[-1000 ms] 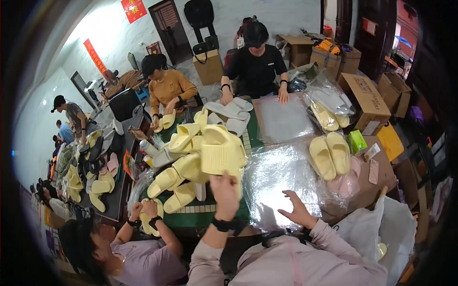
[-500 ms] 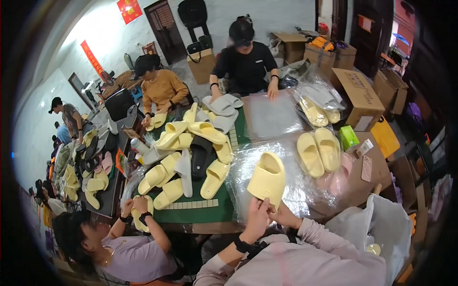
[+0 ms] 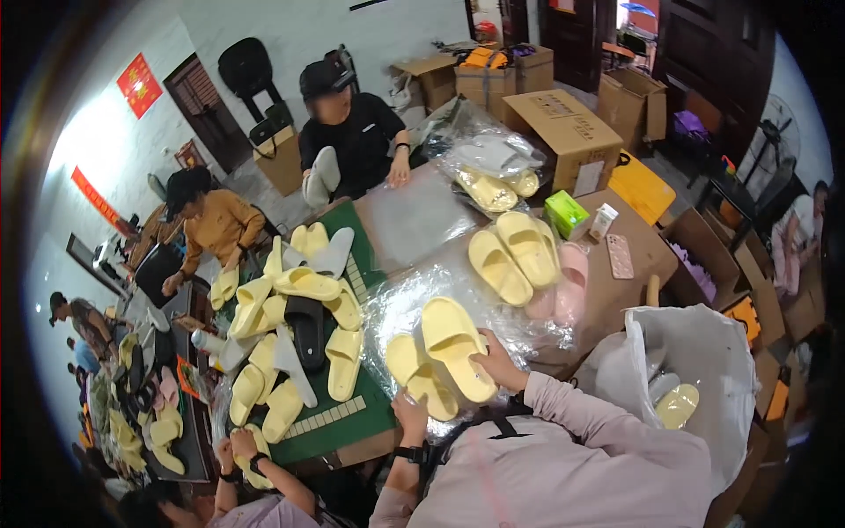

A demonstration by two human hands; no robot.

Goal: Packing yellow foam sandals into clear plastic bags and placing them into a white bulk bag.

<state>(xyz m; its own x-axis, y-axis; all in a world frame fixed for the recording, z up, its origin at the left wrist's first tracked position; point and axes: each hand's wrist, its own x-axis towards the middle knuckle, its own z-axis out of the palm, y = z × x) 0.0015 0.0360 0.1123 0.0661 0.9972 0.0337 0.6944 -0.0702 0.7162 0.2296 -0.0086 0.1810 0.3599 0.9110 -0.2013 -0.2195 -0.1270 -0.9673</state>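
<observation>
Two pale yellow slippers are in front of me at the table's near edge. My right hand [image 3: 502,363] grips one yellow slipper [image 3: 447,334] by its side near the heel, sole down and raised toward me. At the heel of the other yellow slipper [image 3: 407,359], my left hand [image 3: 410,415] is closed, its fingertips partly hidden. The two slippers lie side by side, toes pointing away. Beneath them spreads clear plastic wrap [image 3: 387,308]. Just beyond, a yellow pair [image 3: 528,251] rests on the plastic beside a pink pair [image 3: 572,282].
Yellow, grey and black slippers [image 3: 304,330] pile on the green mat [image 3: 374,414] to the left. A white sack [image 3: 713,352] holding slippers stands at right. Past it are cartons [image 3: 563,132], a green box [image 3: 566,214] and a phone [image 3: 620,255]. Co-workers [image 3: 352,132] sit around the table.
The single slipper held upright in both hands is now lowered in my right hand, with a second at my left. The view has turned right. The co-worker opposite has lifted grey slippers.
</observation>
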